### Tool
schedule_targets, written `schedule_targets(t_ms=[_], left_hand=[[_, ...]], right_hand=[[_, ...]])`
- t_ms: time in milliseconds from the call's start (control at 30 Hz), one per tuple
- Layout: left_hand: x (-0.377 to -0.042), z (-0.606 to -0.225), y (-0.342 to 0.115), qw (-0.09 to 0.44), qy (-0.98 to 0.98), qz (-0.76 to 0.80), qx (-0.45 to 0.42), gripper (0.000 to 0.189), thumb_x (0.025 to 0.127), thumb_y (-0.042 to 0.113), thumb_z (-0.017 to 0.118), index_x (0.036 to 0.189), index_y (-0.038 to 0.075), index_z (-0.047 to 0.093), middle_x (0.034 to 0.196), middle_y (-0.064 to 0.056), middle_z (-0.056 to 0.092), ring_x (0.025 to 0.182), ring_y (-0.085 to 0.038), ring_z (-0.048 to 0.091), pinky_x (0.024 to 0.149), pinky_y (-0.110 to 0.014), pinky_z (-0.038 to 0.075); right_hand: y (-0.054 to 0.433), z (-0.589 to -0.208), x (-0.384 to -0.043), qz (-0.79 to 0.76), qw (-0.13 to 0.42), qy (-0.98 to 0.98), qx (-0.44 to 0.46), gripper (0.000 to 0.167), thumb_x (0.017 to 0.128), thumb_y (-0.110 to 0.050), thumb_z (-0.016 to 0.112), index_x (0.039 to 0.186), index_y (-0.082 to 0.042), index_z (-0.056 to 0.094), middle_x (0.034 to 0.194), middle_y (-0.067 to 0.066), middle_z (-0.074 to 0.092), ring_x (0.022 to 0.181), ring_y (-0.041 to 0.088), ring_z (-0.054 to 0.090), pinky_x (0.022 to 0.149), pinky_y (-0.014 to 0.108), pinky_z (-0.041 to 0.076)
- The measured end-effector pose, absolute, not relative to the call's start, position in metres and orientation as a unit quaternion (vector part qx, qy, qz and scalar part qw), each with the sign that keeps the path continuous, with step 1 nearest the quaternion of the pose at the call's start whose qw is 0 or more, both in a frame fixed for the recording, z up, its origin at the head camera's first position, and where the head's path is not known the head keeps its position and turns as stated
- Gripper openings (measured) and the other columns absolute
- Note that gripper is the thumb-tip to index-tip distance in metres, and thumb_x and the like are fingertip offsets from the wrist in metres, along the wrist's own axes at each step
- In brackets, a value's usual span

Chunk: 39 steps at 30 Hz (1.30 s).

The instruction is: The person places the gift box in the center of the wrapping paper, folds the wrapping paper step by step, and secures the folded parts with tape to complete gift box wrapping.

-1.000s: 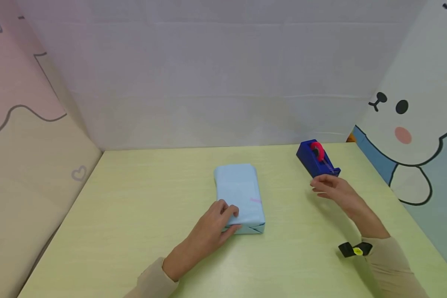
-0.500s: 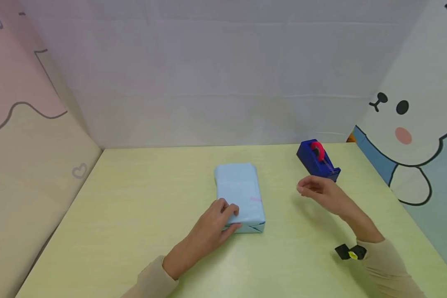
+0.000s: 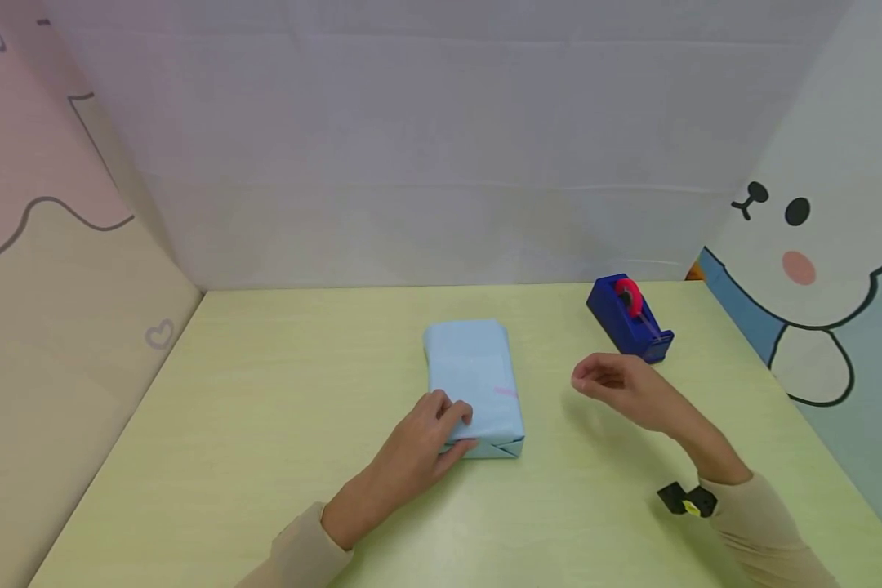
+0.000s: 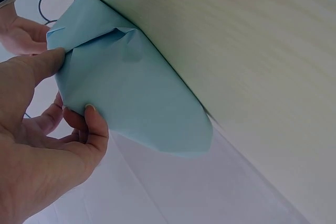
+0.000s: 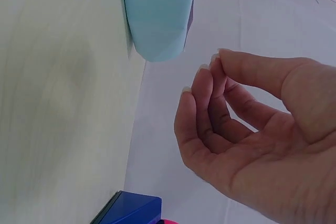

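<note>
The left hand (image 3: 415, 445) grips the near-left corner of a blue wrapped package (image 3: 470, 359), thumb at the end face, fingers on top. The package lies flat on the table (image 3: 287, 384), extending away from the grip. A pink mark (image 3: 505, 392) sits right of the grip. Farther right, the right hand (image 3: 632, 396) is raised, fingers curved toward the thumb. The blue tape dispenser (image 3: 613, 322) stands farther from the grip, just beyond that hand.

Left hand (image 3: 415, 441) is gripping, thumb pressing opposite the bent fingers, and the left arm (image 3: 297, 543) is angling in from lower left in the head view. Right hand (image 3: 628, 392) is just hovering, palm facing inward, fingers curving, thumb tip meeting the index tip; right arm (image 3: 760, 523) is slanting in from lower right.
</note>
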<state>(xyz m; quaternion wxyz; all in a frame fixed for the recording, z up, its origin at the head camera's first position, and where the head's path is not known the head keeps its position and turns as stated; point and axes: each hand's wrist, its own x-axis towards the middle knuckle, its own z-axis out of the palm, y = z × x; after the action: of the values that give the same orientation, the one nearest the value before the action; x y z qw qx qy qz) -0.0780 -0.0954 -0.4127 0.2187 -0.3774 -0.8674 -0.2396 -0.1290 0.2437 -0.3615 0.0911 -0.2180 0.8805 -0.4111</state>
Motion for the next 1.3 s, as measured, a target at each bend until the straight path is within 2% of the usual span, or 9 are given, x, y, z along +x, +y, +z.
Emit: schedule_targets(t_ms=[200,800,1033,1200,1300], left_hand=[[-0.078,-0.412,-0.095,0.218,-0.868,-0.238,-0.376,0.036,0.082,0.019,0.089,0.104,0.009,0.061,0.089,-0.004,0.048,0.076,-0.014,0.045,0.064,-0.023,0.044],[-0.078,-0.412,-0.095,0.216,-0.870,-0.237,-0.374,0.037,0.083,0.019,0.089,0.105,0.008,0.061,0.089,-0.005,0.049,0.076,-0.015,0.045,0.064,-0.023,0.044],[-0.078,-0.412,-0.095,0.217,-0.869,-0.241,-0.374,0.036,0.082,0.019,0.089,0.104,0.009,0.061,0.089,-0.004,0.048,0.076,-0.015,0.045,0.064,-0.022,0.044],[-0.079,-0.413,-0.095,0.216,-0.868,-0.243,-0.375,0.036,0.083,0.018,0.088,0.104,0.009,0.061,0.089,-0.004,0.048,0.076,-0.015,0.045,0.064,-0.022,0.044],[-0.079,-0.413,-0.095,0.217,-0.868,-0.242,-0.375,0.036,0.083,0.019,0.088,0.104,0.009,0.061,0.089,-0.004,0.048,0.076,-0.015,0.045,0.064,-0.023,0.044]], right_hand=[[0.233,-0.354,-0.124,-0.390,0.090,0.885,-0.237,0.006,0.100,-0.010,0.067,0.105,-0.006,0.069,0.096,0.004,0.069,0.086,0.012,0.063,0.080,0.025,0.056],[0.212,-0.348,-0.114,-0.382,0.100,0.866,-0.305,0.004,0.100,-0.014,0.068,0.102,-0.011,0.066,0.091,-0.009,0.065,0.084,0.009,0.062,0.077,0.026,0.055],[0.203,-0.348,-0.110,-0.355,0.094,0.866,-0.341,0.006,0.100,-0.014,0.069,0.097,-0.015,0.064,0.089,-0.013,0.064,0.086,0.006,0.063,0.079,0.029,0.057],[0.197,-0.347,-0.109,-0.341,0.106,0.866,-0.351,0.006,0.100,-0.014,0.069,0.097,-0.014,0.063,0.089,-0.013,0.063,0.087,0.004,0.063,0.080,0.028,0.057],[0.194,-0.347,-0.109,-0.334,0.110,0.869,-0.349,0.007,0.099,-0.014,0.070,0.097,-0.015,0.063,0.089,-0.014,0.063,0.087,0.004,0.064,0.081,0.031,0.058]])
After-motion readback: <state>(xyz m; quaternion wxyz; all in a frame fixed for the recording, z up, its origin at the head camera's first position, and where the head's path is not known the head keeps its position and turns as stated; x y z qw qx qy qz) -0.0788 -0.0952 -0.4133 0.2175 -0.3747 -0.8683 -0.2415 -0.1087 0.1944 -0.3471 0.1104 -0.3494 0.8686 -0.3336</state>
